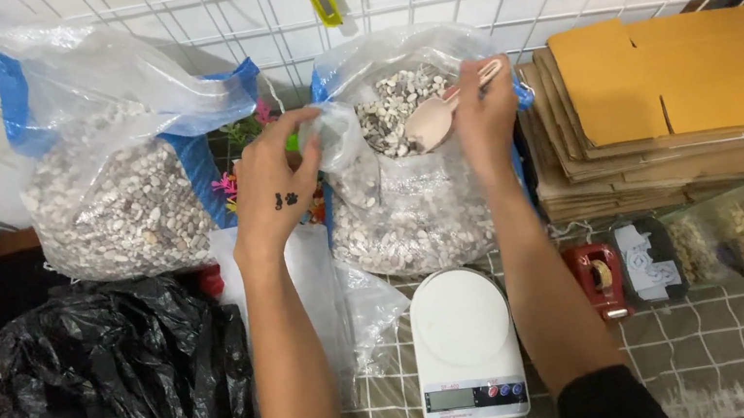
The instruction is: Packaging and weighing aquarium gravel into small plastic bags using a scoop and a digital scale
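Right hand [483, 114] gripping scoop [433, 118] (left hand [276, 189] pinching bag [408, 184])

Both forearms extended forward, left hand [274, 179] pinching, right hand [484, 114] clenched.

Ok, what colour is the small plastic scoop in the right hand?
Pale beige-pink; the small plastic scoop, held by the right hand, shows best in the head view.

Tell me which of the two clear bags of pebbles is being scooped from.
The right-hand bag: left hand holds its rim, right hand dips the scoop. The left bag is untouched.
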